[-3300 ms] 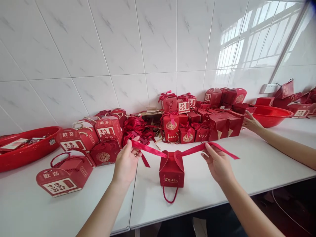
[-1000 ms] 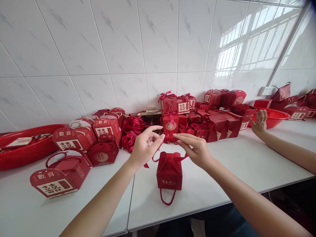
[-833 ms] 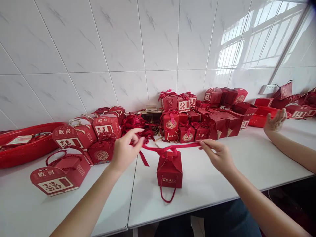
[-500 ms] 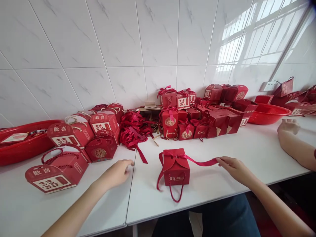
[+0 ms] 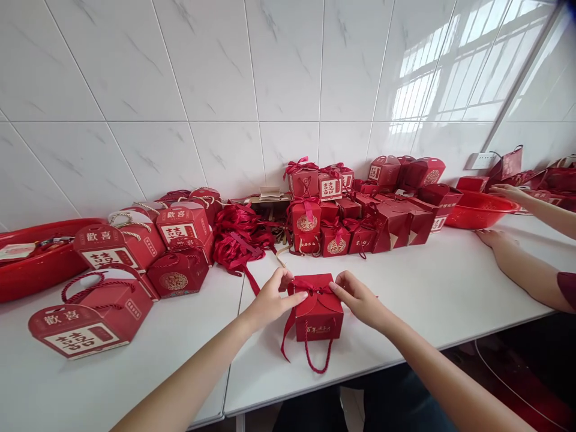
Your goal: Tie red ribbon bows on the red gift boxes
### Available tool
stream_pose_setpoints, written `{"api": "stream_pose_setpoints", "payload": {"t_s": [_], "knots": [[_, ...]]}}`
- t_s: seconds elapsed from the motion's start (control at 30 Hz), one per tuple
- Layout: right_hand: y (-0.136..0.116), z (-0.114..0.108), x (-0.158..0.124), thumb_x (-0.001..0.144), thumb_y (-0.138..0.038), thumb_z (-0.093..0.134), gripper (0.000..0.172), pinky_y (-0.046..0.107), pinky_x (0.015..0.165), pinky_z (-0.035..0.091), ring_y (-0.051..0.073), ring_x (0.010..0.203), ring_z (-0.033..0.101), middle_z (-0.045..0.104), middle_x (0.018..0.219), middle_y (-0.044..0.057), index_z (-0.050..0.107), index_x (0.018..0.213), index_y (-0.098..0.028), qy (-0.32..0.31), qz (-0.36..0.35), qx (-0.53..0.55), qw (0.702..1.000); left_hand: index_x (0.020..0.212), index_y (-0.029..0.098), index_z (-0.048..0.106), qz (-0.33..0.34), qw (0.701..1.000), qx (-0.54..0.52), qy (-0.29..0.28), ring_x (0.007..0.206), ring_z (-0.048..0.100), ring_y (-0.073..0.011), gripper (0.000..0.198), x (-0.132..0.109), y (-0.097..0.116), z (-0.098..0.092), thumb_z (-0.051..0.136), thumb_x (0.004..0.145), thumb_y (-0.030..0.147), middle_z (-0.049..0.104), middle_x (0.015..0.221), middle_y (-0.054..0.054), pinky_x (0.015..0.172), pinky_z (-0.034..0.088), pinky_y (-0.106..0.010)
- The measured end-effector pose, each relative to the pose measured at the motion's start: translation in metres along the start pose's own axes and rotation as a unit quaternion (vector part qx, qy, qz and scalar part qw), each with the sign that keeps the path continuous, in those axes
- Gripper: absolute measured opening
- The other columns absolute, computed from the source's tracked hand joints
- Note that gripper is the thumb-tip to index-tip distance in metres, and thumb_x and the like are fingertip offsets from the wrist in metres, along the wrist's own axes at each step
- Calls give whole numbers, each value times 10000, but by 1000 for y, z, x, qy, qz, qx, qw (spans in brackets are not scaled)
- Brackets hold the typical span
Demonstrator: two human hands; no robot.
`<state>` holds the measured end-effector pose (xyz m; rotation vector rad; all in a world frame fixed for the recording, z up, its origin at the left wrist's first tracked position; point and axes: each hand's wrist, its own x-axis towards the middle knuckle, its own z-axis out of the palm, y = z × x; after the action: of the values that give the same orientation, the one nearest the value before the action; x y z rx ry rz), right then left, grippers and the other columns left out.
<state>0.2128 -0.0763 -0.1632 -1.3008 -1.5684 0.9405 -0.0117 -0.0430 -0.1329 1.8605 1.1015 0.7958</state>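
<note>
A small red gift box with a cord handle stands near the front edge of the white table. A red ribbon is tied across its top, and one loose end hangs down its left side. My left hand pinches the ribbon at the box's top left. On the top right, my right hand pinches the ribbon with fingers together. Both hands touch the box top.
Red boxes with cord handles lie left. A pile of loose red ribbons and stacked small red boxes sit at the wall. Red basins stand far left and right. Another person's hands rest at the right.
My hands pulled the ribbon ends outward and tight, let the left end drop, then both came back to the box top. The other person's hands moved toward the right basin and table.
</note>
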Motion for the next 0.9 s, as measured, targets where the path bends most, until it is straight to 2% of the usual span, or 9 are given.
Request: {"api": "stream_pose_setpoints", "payload": {"t_s": [0.17, 0.3, 0.4, 0.47, 0.57, 0.63, 0.7, 0.77, 0.9], "knots": [[0, 3, 1, 807, -669, 452, 449, 207, 416, 285, 77, 438, 353, 403, 552, -87, 378, 761, -229, -51, 76, 38, 995, 879, 205, 461, -103, 985, -126, -49, 834, 556, -162, 366, -1, 0, 5, 694, 714, 434, 559, 899, 0, 733, 429, -282], [-8, -12, -3, 774, -638, 544, 434, 181, 390, 159, 70, 437, 239, 331, 508, -112, 378, 794, -237, -67, 113, 34, 991, 715, 175, 530, -127, 979, -125, -103, 670, 491, -128, 338, -6, 7, -4, 662, 734, 485, 510, 694, 32, 634, 367, -246], [-14, -29, -7, 771, -588, 591, 425, 192, 431, 213, 81, 496, 295, 349, 553, -93, 361, 770, -230, -45, 70, 29, 996, 642, 166, 563, -105, 984, -100, -99, 608, 394, -108, 359, -10, 10, -16, 623, 768, 496, 415, 606, 48, 599, 315, -239], [-17, -40, -11, 802, -565, 566, 415, 212, 455, 229, 86, 515, 305, 347, 564, -76, 356, 710, -219, -63, 36, 13, 997, 671, 165, 581, -107, 982, -117, -98, 653, 418, -112, 342, -11, 10, -24, 620, 773, 489, 456, 646, 34, 622, 327, -231], [-23, -49, -20, 844, -491, 538, 406, 240, 492, 275, 90, 527, 334, 397, 602, -40, 418, 597, -192, -114, -15, -70, 991, 650, 174, 513, -157, 965, -167, -123, 596, 428, -102, 381, -14, 6, -33, 623, 751, 524, 475, 629, 27, 549, 319, -223], [-24, -49, -26, 858, -419, 535, 385, 258, 543, 333, 103, 563, 414, 482, 671, -4, 519, 558, -179, -124, -49, -160, 978, 663, 186, 475, -197, 953, -177, -150, 454, 283, -73, 418, -15, 0, -36, 599, 747, 576, 363, 522, 67, 444, 207, -216], [-22, -43, -31, 862, -365, 531, 354, 276, 588, 370, 121, 598, 474, 533, 725, 20, 603, 564, -188, -89, -74, -244, 963, 727, 194, 497, -241, 937, -168, -187, 415, 131, -62, 454, -15, -7, -37, 525, 759, 646, 265, 480, 97, 417, 97, -219], [-16, -35, -33, 871, -332, 512, 347, 291, 597, 388, 138, 602, 499, 541, 716, 34, 638, 576, -198, -8, -93, -295, 951, 799, 195, 538, -264, 928, -143, -223, 407, 95, -62, 507, -15, -14, -36, 442, 765, 691, 278, 470, 97, 409, 63, -224], [-6, -17, -24, 867, -307, 509, 319, 322, 615, 422, 188, 658, 534, 548, 691, 62, 658, 605, -206, 170, -182, -303, 920, 710, 187, 612, -218, 934, -88, -267, 427, 293, -69, 366, -12, -16, -32, 687, 623, 534, 466, 516, 48, 407, 172, -214]]}}
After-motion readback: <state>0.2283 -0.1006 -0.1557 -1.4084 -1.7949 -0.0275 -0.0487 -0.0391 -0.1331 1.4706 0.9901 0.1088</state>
